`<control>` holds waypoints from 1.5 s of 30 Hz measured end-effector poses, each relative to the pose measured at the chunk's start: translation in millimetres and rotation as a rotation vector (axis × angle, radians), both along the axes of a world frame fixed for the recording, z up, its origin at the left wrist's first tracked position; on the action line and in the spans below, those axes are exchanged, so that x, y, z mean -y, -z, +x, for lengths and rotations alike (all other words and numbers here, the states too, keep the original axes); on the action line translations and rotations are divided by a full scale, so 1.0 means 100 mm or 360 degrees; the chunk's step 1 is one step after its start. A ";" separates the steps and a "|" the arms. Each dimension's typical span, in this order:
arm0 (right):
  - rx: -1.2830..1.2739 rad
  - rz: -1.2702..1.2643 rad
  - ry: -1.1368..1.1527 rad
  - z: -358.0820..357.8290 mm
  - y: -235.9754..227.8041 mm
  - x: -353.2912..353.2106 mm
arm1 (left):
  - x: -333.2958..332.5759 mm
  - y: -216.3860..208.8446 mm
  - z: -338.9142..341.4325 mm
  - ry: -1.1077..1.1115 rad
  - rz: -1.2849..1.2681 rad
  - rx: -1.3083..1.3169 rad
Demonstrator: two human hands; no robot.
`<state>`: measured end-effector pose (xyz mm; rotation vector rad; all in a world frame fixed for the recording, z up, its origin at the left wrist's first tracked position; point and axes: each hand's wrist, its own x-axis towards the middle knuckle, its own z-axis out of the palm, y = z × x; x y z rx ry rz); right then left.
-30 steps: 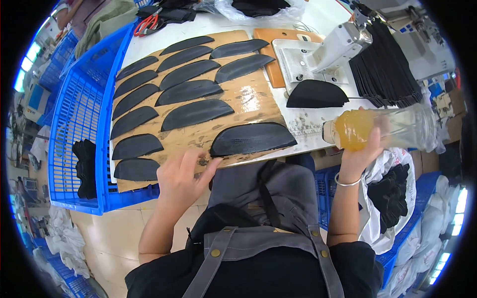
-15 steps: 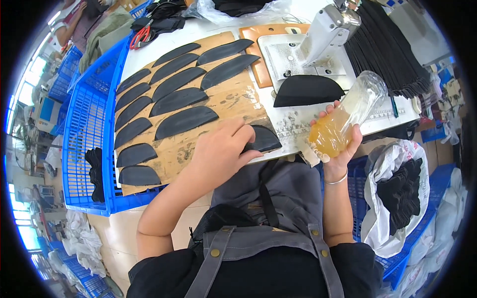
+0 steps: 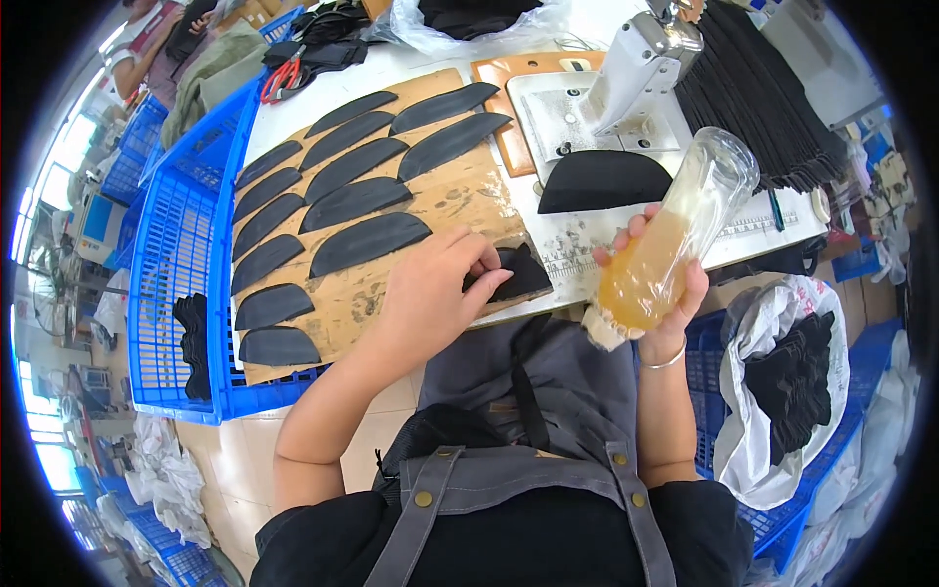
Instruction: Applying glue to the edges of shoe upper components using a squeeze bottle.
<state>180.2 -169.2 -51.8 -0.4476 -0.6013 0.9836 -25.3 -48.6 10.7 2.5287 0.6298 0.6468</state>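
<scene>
My left hand (image 3: 437,292) is closed in a pinch on the edge of a black half-moon fabric piece (image 3: 523,275), at the near right corner of a tan board (image 3: 460,201). Part of the piece is hidden by my fingers. Upturned in my right hand (image 3: 677,311) is a clear bottle (image 3: 719,176) of yellowish liquid, its pale tip pointing down and left beside the board's corner. Several more dark half-moon pieces (image 3: 370,241) lie in rows across the board. A larger black half-moon piece (image 3: 604,182) rests on the white table beyond the bottle.
A sewing machine (image 3: 646,68) stands at the back. Black strips (image 3: 753,98) are stacked at the far right. A blue crate (image 3: 147,333) sits on the left, near red-handled scissors (image 3: 284,76). Low on the right is a white sack (image 3: 729,421) of black pieces. Another person (image 3: 147,49) is at the far left.
The piece under my left hand now shows a raised, pointed far edge. My right hand has tilted the bottle more upright, its tip now lower and farther left.
</scene>
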 end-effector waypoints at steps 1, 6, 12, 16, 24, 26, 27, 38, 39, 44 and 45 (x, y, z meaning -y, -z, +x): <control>0.0012 0.0059 -0.0086 -0.05 -0.04 0.02 | 0.01 -0.05 0.01 -0.0041 -0.0198 -0.0031; -0.0002 -0.0080 -0.0337 -0.36 -0.24 -0.05 | -0.03 -0.09 -0.01 -0.0106 -0.0448 -0.0066; 0.0048 -0.0173 -0.0398 -0.35 -0.09 -0.16 | -0.09 -0.11 -0.12 -0.0294 -0.0753 0.0113; -0.0003 -0.0150 -0.0434 -0.34 -0.09 -0.17 | -0.19 -0.36 -0.49 -0.0642 -0.0930 0.0715; -0.0005 -0.0179 -0.0432 -0.33 -0.09 -0.17 | -0.53 -0.61 -0.45 -0.0884 -0.0025 0.0783; 0.0077 -0.0195 -0.0443 -0.34 -0.11 -0.19 | -0.58 -0.47 -0.14 -0.0720 -0.0092 0.0717; 0.0154 -0.0215 -0.0432 -0.34 -0.12 -0.19 | -0.63 -0.35 0.00 -0.0717 0.0045 0.0525; 0.0114 -0.0208 -0.0406 -0.36 -0.11 -0.16 | -0.75 0.38 0.67 -0.0352 0.0051 -0.0064; 0.0105 -0.0201 -0.0408 -0.36 -0.10 -0.16 | -0.76 0.38 0.65 -0.0274 0.0024 -0.0063; 0.0104 -0.0207 -0.0426 -0.35 -0.11 -0.17 | -0.83 0.32 0.57 -0.0270 0.0071 -0.0067; 0.0106 -0.0181 -0.0447 -0.34 -0.10 -0.18 | -0.84 0.32 0.57 -0.0296 0.0136 -0.0033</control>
